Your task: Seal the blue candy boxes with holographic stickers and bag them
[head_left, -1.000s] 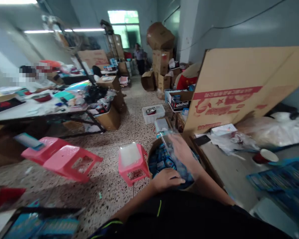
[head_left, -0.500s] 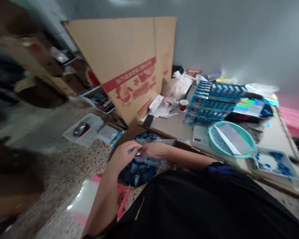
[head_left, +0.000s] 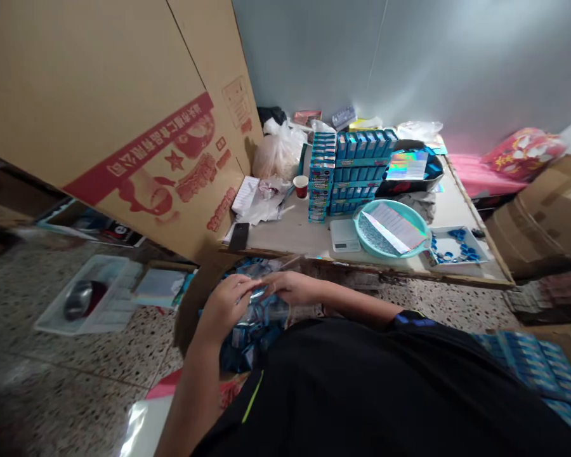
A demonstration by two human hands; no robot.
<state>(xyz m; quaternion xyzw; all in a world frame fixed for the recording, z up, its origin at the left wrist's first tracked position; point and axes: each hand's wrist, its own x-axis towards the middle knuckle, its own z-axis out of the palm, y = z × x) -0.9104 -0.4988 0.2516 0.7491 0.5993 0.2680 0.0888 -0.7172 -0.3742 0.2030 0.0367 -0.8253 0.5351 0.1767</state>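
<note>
One cardboard sheet (head_left: 124, 120), red star and printed characters unreadable, stands left of the bench (head_left: 309, 238). One stack of blue boxes (head_left: 347, 171), lettering too small to read. One teal basin (head_left: 391, 230) right of it. One red cup (head_left: 301, 186) left. Left hand (head_left: 226, 304) and right hand (head_left: 290, 287), each grip pinched closed on one clear bag (head_left: 261, 304), below the bench's front edge.

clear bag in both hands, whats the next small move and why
Probably run the fingers along the bag's top edge to close it. Both the left hand and right hand pinch the clear bag at its top, and it looks full of blue packets, held over the box of them.
</note>
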